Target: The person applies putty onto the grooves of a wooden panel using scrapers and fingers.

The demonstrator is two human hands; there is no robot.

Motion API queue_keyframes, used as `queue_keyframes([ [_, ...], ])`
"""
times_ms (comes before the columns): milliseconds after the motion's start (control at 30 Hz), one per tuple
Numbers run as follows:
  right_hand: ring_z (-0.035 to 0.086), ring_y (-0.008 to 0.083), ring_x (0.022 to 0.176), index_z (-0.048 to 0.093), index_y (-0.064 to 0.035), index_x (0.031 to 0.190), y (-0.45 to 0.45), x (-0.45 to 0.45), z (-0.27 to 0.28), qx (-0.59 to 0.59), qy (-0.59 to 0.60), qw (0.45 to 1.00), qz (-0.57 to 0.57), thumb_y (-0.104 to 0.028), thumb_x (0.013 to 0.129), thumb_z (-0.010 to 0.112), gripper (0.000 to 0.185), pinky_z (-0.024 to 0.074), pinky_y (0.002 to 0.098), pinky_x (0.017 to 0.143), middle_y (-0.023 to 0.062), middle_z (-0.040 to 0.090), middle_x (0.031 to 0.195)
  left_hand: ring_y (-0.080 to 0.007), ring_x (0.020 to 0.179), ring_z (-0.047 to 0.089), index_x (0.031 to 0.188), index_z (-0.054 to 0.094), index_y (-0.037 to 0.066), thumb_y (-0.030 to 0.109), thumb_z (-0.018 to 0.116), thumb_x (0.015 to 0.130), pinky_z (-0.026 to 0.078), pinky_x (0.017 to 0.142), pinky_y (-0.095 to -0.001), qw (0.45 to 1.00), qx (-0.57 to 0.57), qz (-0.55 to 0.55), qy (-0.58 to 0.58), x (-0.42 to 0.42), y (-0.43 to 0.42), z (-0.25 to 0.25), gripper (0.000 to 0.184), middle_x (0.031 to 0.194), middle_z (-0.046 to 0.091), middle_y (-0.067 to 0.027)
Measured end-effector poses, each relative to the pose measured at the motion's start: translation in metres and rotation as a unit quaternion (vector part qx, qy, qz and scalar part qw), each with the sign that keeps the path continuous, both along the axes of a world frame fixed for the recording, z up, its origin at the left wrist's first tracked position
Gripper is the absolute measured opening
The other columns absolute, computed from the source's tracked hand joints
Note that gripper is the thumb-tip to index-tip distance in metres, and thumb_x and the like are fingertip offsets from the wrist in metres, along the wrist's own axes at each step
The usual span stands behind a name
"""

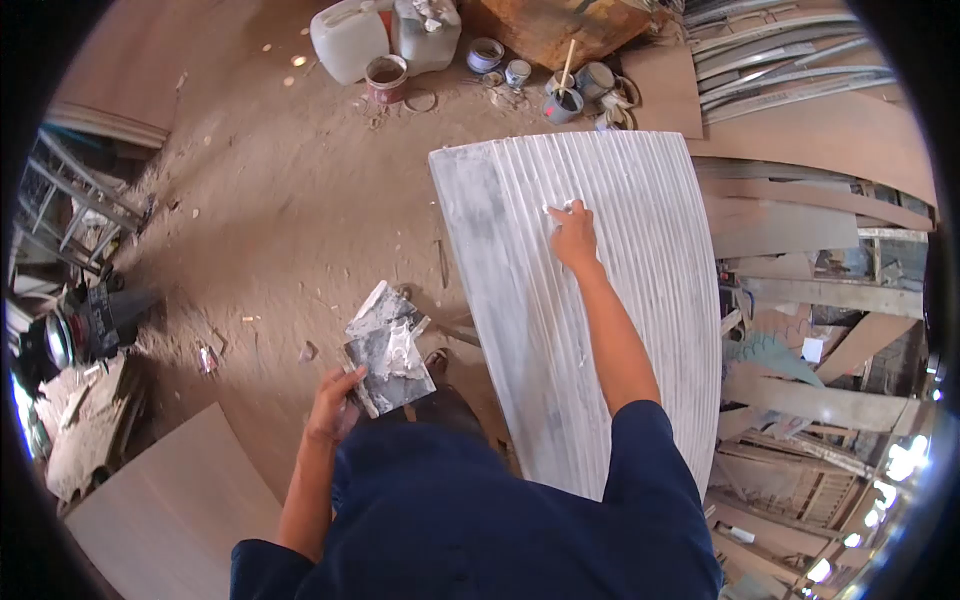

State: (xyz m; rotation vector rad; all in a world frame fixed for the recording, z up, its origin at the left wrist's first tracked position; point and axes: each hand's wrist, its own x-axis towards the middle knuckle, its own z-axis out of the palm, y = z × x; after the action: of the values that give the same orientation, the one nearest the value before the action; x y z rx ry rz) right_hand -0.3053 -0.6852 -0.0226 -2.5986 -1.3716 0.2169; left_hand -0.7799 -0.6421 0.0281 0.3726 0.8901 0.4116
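Observation:
A large ribbed panel, streaked white and grey, lies in front of me to the right. My right hand is over its upper left part, fingers closed and touching the ribs, with a bit of white paste at the fingertips. Whatever those fingers hold is too small to make out. At the lower left, my left hand grips a flat grey board by its edge, thumb on top. White paste is heaped on this board, left of the panel.
Plastic jugs, an open paint can and a grey pot with a stick stand beyond the panel. Curved strips and boards are stacked at right. A flat sheet lies at lower left, below a metal frame.

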Motion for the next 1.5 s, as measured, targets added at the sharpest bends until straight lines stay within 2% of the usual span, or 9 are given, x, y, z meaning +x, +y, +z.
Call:
queue_keyframes([
  [133, 0.047, 0.0328, 0.108, 0.069, -0.0172, 0.115, -0.018, -0.003, 0.002, -0.031, 0.025, 0.999, 0.003, 0.004, 0.076, 0.050, 0.048, 0.0446, 0.0406, 0.096, 0.0117, 0.050, 0.114, -0.0221, 0.096, 0.064, 0.116, 0.055, -0.006, 0.013, 0.059, 0.090, 0.051, 0.087, -0.0368, 0.999, -0.003, 0.042, 0.003, -0.017, -0.048, 0.012, 0.033, 0.107, 0.064, -0.0132],
  [300, 0.048, 0.0335, 0.107, 0.070, -0.0174, 0.112, -0.047, -0.009, 0.001, -0.033, 0.008, 0.999, 0.023, 0.000, 0.075, 0.053, 0.045, 0.0469, 0.0409, 0.092, 0.0124, 0.051, 0.116, -0.0230, 0.098, 0.064, 0.120, 0.053, -0.007, 0.014, 0.058, 0.091, 0.050, 0.089, -0.0373, 0.998, -0.004, 0.065, -0.001, -0.041, -0.087, 0.024, 0.036, 0.110, 0.064, -0.0134],
  [367, 0.048, 0.0334, 0.107, 0.070, -0.0174, 0.112, -0.054, -0.010, -0.001, -0.041, 0.005, 0.999, 0.021, 0.001, 0.075, 0.053, 0.045, 0.0465, 0.0407, 0.093, 0.0122, 0.051, 0.116, -0.0252, 0.106, 0.061, 0.127, 0.049, -0.005, 0.015, 0.056, 0.091, 0.048, 0.094, -0.0413, 0.999, 0.014, 0.052, -0.010, -0.050, -0.094, 0.020, 0.042, 0.118, 0.061, -0.0144],
  [700, 0.049, 0.0333, 0.105, 0.071, -0.0194, 0.112, -0.113, -0.023, -0.002, -0.055, 0.008, 0.998, 0.027, 0.003, 0.075, 0.052, 0.047, 0.0462, 0.0404, 0.092, 0.0118, 0.052, 0.112, -0.0235, 0.105, 0.062, 0.126, 0.050, -0.003, 0.017, 0.057, 0.090, 0.048, 0.093, -0.0397, 0.998, 0.033, 0.044, -0.001, -0.066, -0.108, 0.020, 0.042, 0.118, 0.061, -0.0122],
  [767, 0.049, 0.0335, 0.105, 0.071, -0.0197, 0.112, -0.125, -0.025, -0.003, -0.058, 0.003, 0.998, 0.035, 0.003, 0.075, 0.052, 0.047, 0.0464, 0.0406, 0.092, 0.0116, 0.052, 0.111, -0.0209, 0.097, 0.063, 0.118, 0.056, -0.004, 0.015, 0.059, 0.090, 0.049, 0.088, -0.0354, 0.996, 0.032, 0.080, 0.006, -0.066, -0.111, 0.028, 0.034, 0.109, 0.065, -0.0116],
  [833, 0.049, 0.0351, 0.102, 0.071, -0.0136, 0.111, -0.135, -0.032, -0.002, -0.038, 0.007, 0.999, 0.031, 0.005, 0.073, 0.051, 0.047, 0.0446, 0.0422, 0.092, 0.0154, 0.052, 0.107, -0.0207, 0.098, 0.063, 0.119, 0.056, -0.004, 0.015, 0.059, 0.090, 0.049, 0.088, -0.0350, 0.996, 0.034, 0.079, 0.002, -0.067, -0.115, 0.035, 0.034, 0.109, 0.065, -0.0113],
  [967, 0.049, 0.0353, 0.101, 0.070, -0.0130, 0.111, -0.162, -0.045, 0.006, -0.046, 0.023, 0.998, 0.023, 0.005, 0.073, 0.050, 0.046, 0.0444, 0.0425, 0.092, 0.0155, 0.052, 0.106, -0.0200, 0.099, 0.063, 0.119, 0.055, -0.004, 0.015, 0.058, 0.091, 0.048, 0.089, -0.0344, 0.997, 0.031, 0.075, -0.003, -0.083, -0.132, 0.030, 0.035, 0.110, 0.064, -0.0113],
  [1267, 0.049, 0.0342, 0.099, 0.071, -0.0160, 0.110, -0.243, -0.076, 0.003, -0.038, 0.010, 0.999, 0.012, 0.005, 0.074, 0.050, 0.047, 0.0450, 0.0413, 0.090, 0.0135, 0.052, 0.104, -0.0205, 0.101, 0.062, 0.120, 0.054, -0.005, 0.013, 0.057, 0.091, 0.048, 0.091, -0.0356, 0.997, 0.037, 0.060, -0.011, -0.111, -0.177, 0.033, 0.034, 0.112, 0.063, -0.0118],
  [1500, 0.050, 0.0311, 0.103, 0.072, -0.0197, 0.108, -0.307, -0.102, 0.004, -0.053, -0.010, 0.999, -0.005, 0.004, 0.077, 0.049, 0.046, 0.0460, 0.0395, 0.092, 0.0105, 0.053, 0.109, -0.0203, 0.102, 0.062, 0.121, 0.053, -0.005, 0.013, 0.057, 0.091, 0.048, 0.091, -0.0357, 0.997, 0.054, 0.056, -0.009, -0.138, -0.227, 0.037, 0.035, 0.113, 0.063, -0.0119],
])
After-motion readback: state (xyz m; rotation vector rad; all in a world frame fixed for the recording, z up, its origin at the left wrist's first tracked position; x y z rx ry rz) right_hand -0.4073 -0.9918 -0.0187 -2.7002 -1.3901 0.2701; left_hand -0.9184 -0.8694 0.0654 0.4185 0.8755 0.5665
